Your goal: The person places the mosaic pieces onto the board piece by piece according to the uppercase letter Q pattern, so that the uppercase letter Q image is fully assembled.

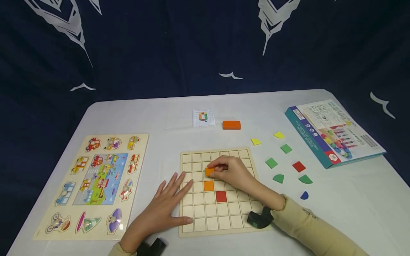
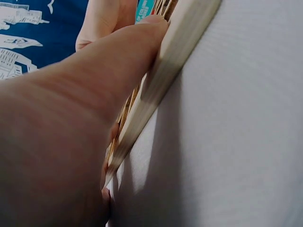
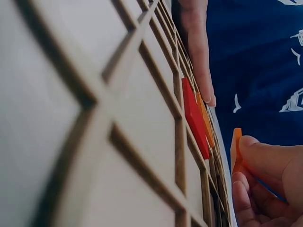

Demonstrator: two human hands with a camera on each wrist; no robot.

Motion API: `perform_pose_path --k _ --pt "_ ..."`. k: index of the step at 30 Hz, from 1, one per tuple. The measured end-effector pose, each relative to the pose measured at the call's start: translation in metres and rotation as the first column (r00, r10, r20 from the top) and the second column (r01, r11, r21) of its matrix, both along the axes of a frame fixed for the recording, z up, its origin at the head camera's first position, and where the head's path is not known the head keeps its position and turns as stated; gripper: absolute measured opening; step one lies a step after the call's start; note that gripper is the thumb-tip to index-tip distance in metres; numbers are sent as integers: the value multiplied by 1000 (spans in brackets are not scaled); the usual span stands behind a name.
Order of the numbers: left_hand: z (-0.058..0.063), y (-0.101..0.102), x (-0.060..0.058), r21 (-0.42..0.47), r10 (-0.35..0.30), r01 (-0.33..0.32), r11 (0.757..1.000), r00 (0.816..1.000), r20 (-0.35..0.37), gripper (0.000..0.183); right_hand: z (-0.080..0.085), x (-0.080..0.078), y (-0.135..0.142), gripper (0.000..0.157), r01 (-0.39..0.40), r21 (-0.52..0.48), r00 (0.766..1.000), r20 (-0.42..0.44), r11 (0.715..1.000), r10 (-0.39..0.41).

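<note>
My right hand pinches an orange square tile between thumb and fingers, over the wooden grid board. The right wrist view shows that held tile tilted on edge, beside the board's cells. Just below it, another orange tile lies in a cell, with a red tile one row nearer and one column to the right. My left hand is spread flat at the board's left edge, fingers straight. In the left wrist view its thumb rests on the board's rim.
Yellow, green, red and blue pieces, such as a green square, are scattered right of the board. Behind it lie a pattern card and an orange block. A vehicle puzzle lies left; a boxed set lies at far right.
</note>
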State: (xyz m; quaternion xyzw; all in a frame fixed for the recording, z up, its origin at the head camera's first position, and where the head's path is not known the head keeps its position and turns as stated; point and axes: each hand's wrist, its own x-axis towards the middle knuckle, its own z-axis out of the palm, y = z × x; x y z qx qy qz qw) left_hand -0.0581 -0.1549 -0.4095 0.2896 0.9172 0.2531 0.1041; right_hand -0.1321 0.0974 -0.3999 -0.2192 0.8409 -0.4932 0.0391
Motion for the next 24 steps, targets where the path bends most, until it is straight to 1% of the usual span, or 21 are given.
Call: perform_pose_path --k 5,9,14,19,24 --pt "-2 -1 1 1 9 -9 1000 1000 -13 95 -2 -1 -4 15 -12 25 1000 -25 1000 13" --pt "-5 0 0 1 2 -2 1000 1000 -12 95 -6 1 -3 14 -7 51 999 -43 999 10" --pt "-7 1 -3 -14 -4 4 1000 1000 -2 95 -5 2 0 14 -1 45 999 -47 999 3" --pt "-6 2 -4 -20 -8 8 1000 1000 -13 94 5 -1 14 14 27 3 997 -75 1000 -27" --pt "-6 2 -3 -25 -4 3 1000 1000 -26 95 21 -6 44 13 120 -6 984 -130 993 -120"
